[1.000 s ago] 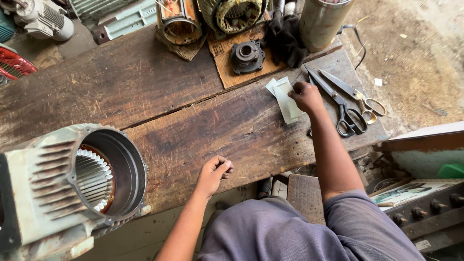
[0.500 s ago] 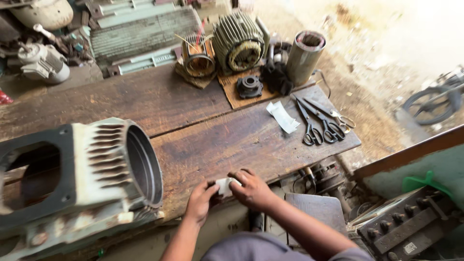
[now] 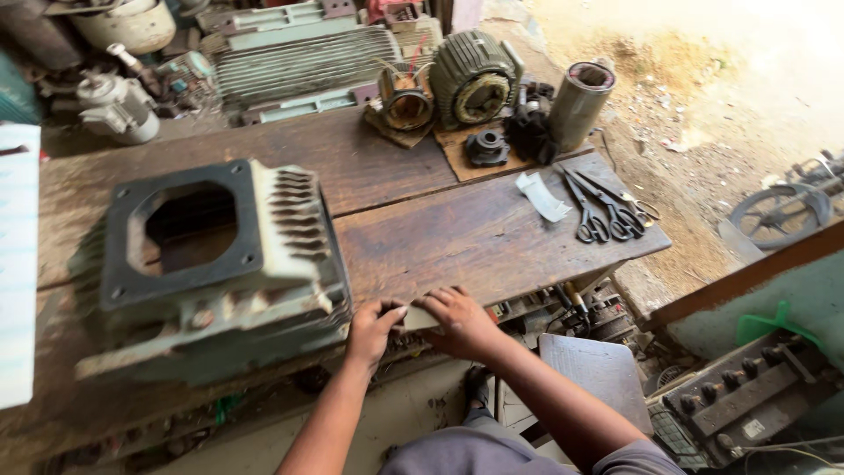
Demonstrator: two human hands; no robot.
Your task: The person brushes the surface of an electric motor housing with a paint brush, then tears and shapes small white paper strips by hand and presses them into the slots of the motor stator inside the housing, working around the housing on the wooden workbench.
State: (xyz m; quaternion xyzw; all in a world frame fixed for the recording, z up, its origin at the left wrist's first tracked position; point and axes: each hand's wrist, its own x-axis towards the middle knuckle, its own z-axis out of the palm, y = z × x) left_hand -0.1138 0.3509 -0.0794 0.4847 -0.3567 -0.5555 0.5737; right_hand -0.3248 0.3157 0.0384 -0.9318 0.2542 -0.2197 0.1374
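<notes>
Head view: both hands meet at the near edge of the wooden bench (image 3: 457,237) — left hand (image 3: 371,327) and right hand (image 3: 462,321) pinching 1 small pale strip (image 3: 418,318) between them, just right of the motor housing (image 3: 207,273). Thumbs pressing evenly along the strip would keep it flat.

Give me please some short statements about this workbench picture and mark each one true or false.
1. Both hands, the left hand and the right hand, hold a small pale strip at the near edge of the wooden bench. True.
2. The scissors lie on the floor. False: they lie on the bench, at its right end.
3. The big motor housing sits left of the hands. True.
4. The metal cylinder lies flat beside the hands. False: it stands upright at the far right of the bench.
</notes>
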